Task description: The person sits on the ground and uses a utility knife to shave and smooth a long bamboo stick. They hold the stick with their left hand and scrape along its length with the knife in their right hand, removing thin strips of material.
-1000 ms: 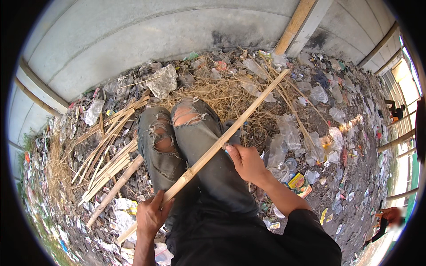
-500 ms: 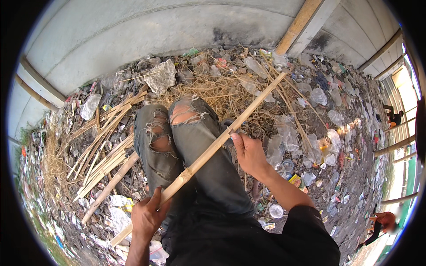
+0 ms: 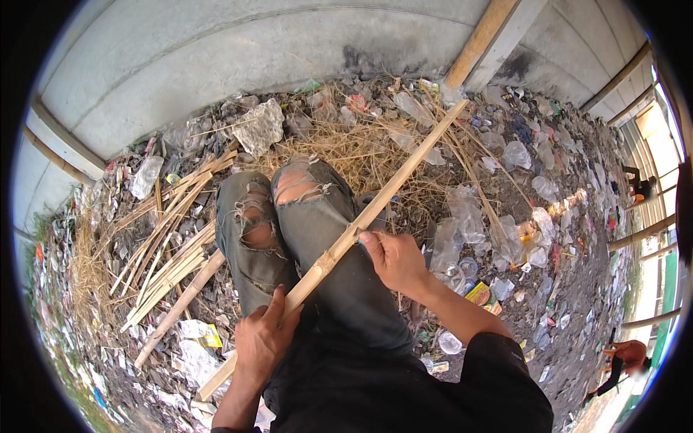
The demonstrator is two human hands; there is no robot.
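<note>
A long split bamboo strip point(image 3: 382, 198) slants across my lap, its far end up to the right and its near end down to the left. Around its lower part my left hand point(image 3: 263, 339) is closed. My right hand point(image 3: 397, 263) is closed beside the middle of the strip, thumb against its edge. What looks like a knife sits in that hand, mostly hidden by the fingers and the strip. A small raised sliver shows at the thumb tip. Beneath the strip are my knees in torn dark trousers point(image 3: 317, 238).
Several split bamboo strips point(image 3: 170, 216) lie in a pile on the left, with a thicker bamboo pole point(image 3: 180, 310) nearby. Dry straw point(image 3: 346, 144), a pale rock point(image 3: 260, 128) and plastic litter cover the ground. A concrete wall point(image 3: 253, 54) stands ahead. Another person point(image 3: 626, 357) is at far right.
My left hand has shifted right and slightly up along with the strip's near end. My right hand has slid a little down toward me along the strip.
</note>
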